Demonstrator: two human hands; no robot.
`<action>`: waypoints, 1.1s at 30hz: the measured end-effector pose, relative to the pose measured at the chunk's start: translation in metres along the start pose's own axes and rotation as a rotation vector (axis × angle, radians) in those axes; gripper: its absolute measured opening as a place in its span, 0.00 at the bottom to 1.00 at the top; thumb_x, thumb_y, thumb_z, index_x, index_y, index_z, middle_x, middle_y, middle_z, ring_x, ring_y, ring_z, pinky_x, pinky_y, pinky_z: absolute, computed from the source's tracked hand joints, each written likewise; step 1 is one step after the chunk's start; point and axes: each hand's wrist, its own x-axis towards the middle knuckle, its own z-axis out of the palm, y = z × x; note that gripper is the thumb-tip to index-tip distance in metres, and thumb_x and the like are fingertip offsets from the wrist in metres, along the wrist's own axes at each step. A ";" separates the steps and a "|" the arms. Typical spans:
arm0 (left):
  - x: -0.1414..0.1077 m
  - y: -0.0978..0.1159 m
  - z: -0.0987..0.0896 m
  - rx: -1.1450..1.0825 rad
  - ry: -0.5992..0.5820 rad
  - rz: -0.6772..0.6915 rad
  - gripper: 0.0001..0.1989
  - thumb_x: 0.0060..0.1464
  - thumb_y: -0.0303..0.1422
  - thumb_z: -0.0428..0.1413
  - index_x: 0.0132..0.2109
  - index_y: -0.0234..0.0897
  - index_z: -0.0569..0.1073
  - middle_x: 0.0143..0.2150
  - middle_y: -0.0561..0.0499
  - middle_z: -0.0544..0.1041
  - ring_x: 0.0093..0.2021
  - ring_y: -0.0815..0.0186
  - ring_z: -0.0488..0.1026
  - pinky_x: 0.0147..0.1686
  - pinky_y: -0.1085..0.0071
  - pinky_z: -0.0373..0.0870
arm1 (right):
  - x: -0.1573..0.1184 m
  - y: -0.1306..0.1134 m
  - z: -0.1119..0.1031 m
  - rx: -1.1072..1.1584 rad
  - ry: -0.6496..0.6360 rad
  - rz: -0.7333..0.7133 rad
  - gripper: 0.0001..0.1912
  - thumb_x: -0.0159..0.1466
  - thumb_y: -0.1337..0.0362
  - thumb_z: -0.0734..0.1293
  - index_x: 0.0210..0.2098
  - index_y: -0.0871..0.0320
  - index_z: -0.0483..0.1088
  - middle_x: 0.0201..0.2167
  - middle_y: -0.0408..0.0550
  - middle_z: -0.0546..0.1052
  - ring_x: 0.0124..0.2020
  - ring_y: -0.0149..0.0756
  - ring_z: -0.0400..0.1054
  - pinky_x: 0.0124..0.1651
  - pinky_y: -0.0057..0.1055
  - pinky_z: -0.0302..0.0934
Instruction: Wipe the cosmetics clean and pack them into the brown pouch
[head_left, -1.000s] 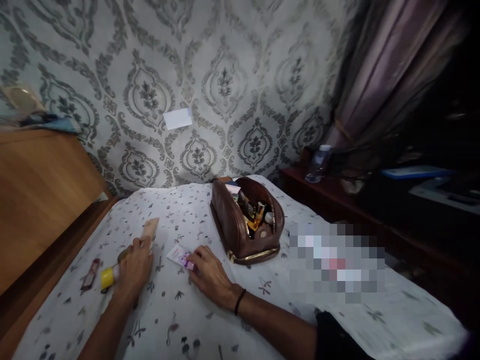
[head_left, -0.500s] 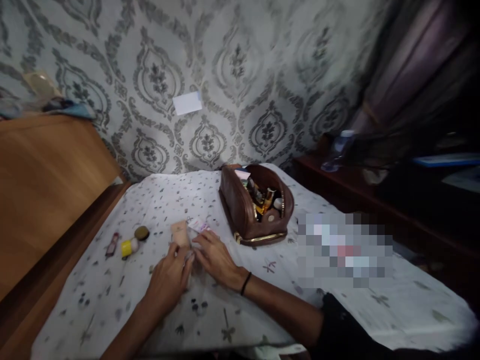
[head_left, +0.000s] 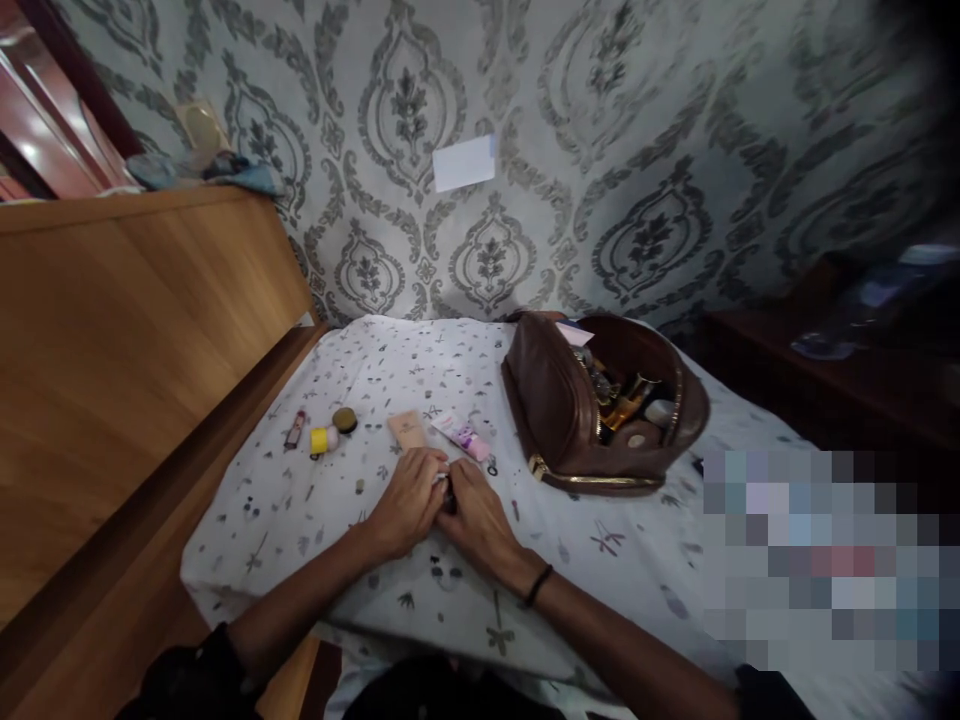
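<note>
My left hand (head_left: 409, 503) and my right hand (head_left: 478, 515) meet over the patterned white cloth, fingers curled around a small dark item (head_left: 448, 494) that is mostly hidden between them. Just beyond my left fingers lies a beige tube (head_left: 406, 430), and to its right a white and purple tube with a pink cap (head_left: 462, 436). Farther left are a round olive-brown jar (head_left: 345, 420), a yellow and white roll-shaped item (head_left: 322, 441) and a small pinkish tube (head_left: 295, 429). An unzipped brown bag (head_left: 555, 400) holding bottles and other cosmetics stands to the right.
A wooden headboard-like panel (head_left: 150, 320) borders the cloth on the left. At the right, a clear bottle (head_left: 862, 300) stands on a dark ledge, with a pixelated patch below it. A white card (head_left: 464, 164) is on the patterned wall.
The view has shifted left, so things appear farther right. My hands have come together around the small dark item and sit farther from the tubes, which now show more fully.
</note>
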 end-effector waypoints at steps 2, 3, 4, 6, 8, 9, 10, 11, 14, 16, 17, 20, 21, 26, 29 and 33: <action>-0.001 -0.003 -0.001 0.069 -0.021 -0.026 0.09 0.66 0.28 0.42 0.47 0.37 0.65 0.49 0.42 0.72 0.50 0.57 0.68 0.52 0.56 0.65 | 0.000 0.000 -0.001 0.008 0.005 -0.008 0.10 0.59 0.68 0.64 0.41 0.59 0.66 0.38 0.51 0.71 0.41 0.43 0.65 0.45 0.38 0.62; 0.000 -0.004 -0.002 0.106 -0.033 -0.042 0.09 0.66 0.28 0.42 0.47 0.37 0.65 0.48 0.43 0.73 0.49 0.57 0.68 0.51 0.56 0.64 | 0.001 0.000 -0.002 0.010 0.006 -0.009 0.10 0.59 0.68 0.65 0.42 0.59 0.66 0.38 0.51 0.71 0.41 0.43 0.65 0.45 0.38 0.63; 0.001 -0.005 -0.003 0.144 -0.046 -0.055 0.09 0.66 0.28 0.42 0.47 0.37 0.66 0.47 0.44 0.73 0.48 0.57 0.68 0.50 0.55 0.64 | 0.001 0.000 -0.002 0.013 0.007 -0.012 0.11 0.59 0.67 0.65 0.42 0.59 0.66 0.38 0.51 0.71 0.41 0.43 0.65 0.45 0.38 0.63; 0.006 -0.006 -0.004 0.212 -0.067 -0.063 0.09 0.66 0.28 0.42 0.45 0.36 0.66 0.44 0.44 0.73 0.45 0.57 0.68 0.48 0.56 0.64 | 0.002 0.000 -0.002 0.023 0.006 -0.026 0.11 0.60 0.67 0.65 0.43 0.59 0.66 0.38 0.51 0.72 0.41 0.43 0.66 0.45 0.38 0.63; 0.011 -0.009 -0.004 0.236 -0.068 -0.052 0.10 0.66 0.28 0.42 0.42 0.36 0.67 0.41 0.45 0.73 0.43 0.57 0.67 0.46 0.58 0.66 | 0.002 0.000 -0.002 0.034 0.014 -0.046 0.10 0.60 0.67 0.64 0.43 0.58 0.66 0.38 0.52 0.72 0.41 0.43 0.67 0.45 0.39 0.64; 0.013 -0.010 -0.004 0.231 -0.058 -0.045 0.10 0.66 0.28 0.42 0.41 0.36 0.67 0.40 0.45 0.72 0.42 0.58 0.67 0.45 0.59 0.67 | 0.002 0.000 -0.003 0.042 0.022 -0.058 0.10 0.61 0.67 0.63 0.43 0.58 0.67 0.38 0.52 0.73 0.41 0.44 0.67 0.45 0.39 0.64; 0.015 -0.013 -0.004 0.219 -0.040 -0.041 0.10 0.66 0.28 0.42 0.40 0.37 0.67 0.39 0.45 0.72 0.42 0.58 0.67 0.44 0.61 0.67 | 0.001 0.000 -0.003 0.053 0.033 -0.071 0.10 0.61 0.67 0.63 0.43 0.58 0.67 0.38 0.52 0.73 0.41 0.44 0.68 0.46 0.39 0.65; 0.017 -0.015 -0.004 0.206 -0.016 -0.040 0.10 0.66 0.28 0.42 0.39 0.37 0.67 0.39 0.45 0.71 0.42 0.59 0.67 0.44 0.62 0.68 | 0.001 0.000 -0.003 0.067 0.043 -0.085 0.11 0.62 0.67 0.62 0.45 0.58 0.67 0.39 0.52 0.73 0.42 0.44 0.68 0.46 0.40 0.65; 0.018 -0.024 -0.002 0.168 0.056 -0.059 0.09 0.65 0.30 0.45 0.37 0.39 0.67 0.40 0.46 0.70 0.44 0.59 0.67 0.43 0.64 0.69 | 0.000 0.000 -0.004 0.109 0.042 -0.113 0.15 0.63 0.65 0.63 0.49 0.58 0.66 0.41 0.53 0.74 0.44 0.44 0.68 0.47 0.41 0.66; 0.018 -0.030 -0.001 0.129 0.096 -0.074 0.09 0.65 0.32 0.47 0.35 0.39 0.68 0.40 0.47 0.70 0.43 0.60 0.68 0.43 0.65 0.69 | 0.001 0.001 -0.004 0.122 0.020 -0.113 0.16 0.63 0.64 0.64 0.51 0.58 0.65 0.42 0.53 0.74 0.44 0.45 0.69 0.47 0.42 0.66; 0.019 -0.033 -0.002 0.106 0.110 -0.080 0.10 0.65 0.33 0.48 0.34 0.39 0.68 0.39 0.47 0.70 0.43 0.61 0.68 0.43 0.65 0.68 | 0.001 0.001 -0.005 0.127 0.008 -0.112 0.17 0.63 0.64 0.65 0.51 0.58 0.65 0.42 0.53 0.74 0.44 0.45 0.69 0.47 0.42 0.67; 0.027 -0.040 -0.011 0.009 0.106 -0.093 0.16 0.66 0.35 0.48 0.28 0.39 0.65 0.31 0.51 0.68 0.36 0.64 0.68 0.39 0.67 0.66 | 0.001 0.000 -0.004 0.145 -0.003 -0.114 0.18 0.63 0.64 0.65 0.53 0.57 0.65 0.44 0.53 0.75 0.46 0.45 0.69 0.49 0.42 0.67; 0.032 -0.041 -0.016 -0.032 0.112 -0.112 0.18 0.66 0.36 0.47 0.26 0.39 0.63 0.28 0.52 0.66 0.33 0.65 0.67 0.37 0.68 0.64 | 0.002 -0.001 -0.004 0.154 -0.003 -0.113 0.18 0.63 0.64 0.65 0.53 0.56 0.65 0.45 0.53 0.75 0.47 0.45 0.70 0.50 0.43 0.67; 0.047 -0.026 -0.030 -0.161 0.262 -0.171 0.23 0.67 0.38 0.46 0.23 0.39 0.57 0.24 0.56 0.60 0.27 0.69 0.62 0.30 0.70 0.59 | 0.001 -0.002 -0.003 0.243 -0.011 0.006 0.19 0.60 0.64 0.66 0.51 0.57 0.62 0.45 0.52 0.76 0.46 0.43 0.72 0.48 0.40 0.68; 0.040 -0.009 -0.016 -0.126 0.149 0.004 0.20 0.68 0.38 0.44 0.26 0.39 0.61 0.27 0.52 0.66 0.31 0.66 0.65 0.34 0.70 0.62 | 0.000 -0.002 -0.002 0.279 0.000 0.116 0.20 0.57 0.66 0.65 0.49 0.58 0.59 0.40 0.51 0.77 0.39 0.41 0.74 0.41 0.36 0.69; 0.030 -0.005 0.004 0.045 0.019 0.049 0.16 0.67 0.34 0.43 0.30 0.39 0.66 0.30 0.49 0.70 0.36 0.62 0.66 0.39 0.66 0.64 | 0.001 -0.002 -0.002 0.330 0.029 0.145 0.25 0.55 0.67 0.64 0.51 0.57 0.56 0.43 0.52 0.77 0.39 0.41 0.75 0.39 0.34 0.69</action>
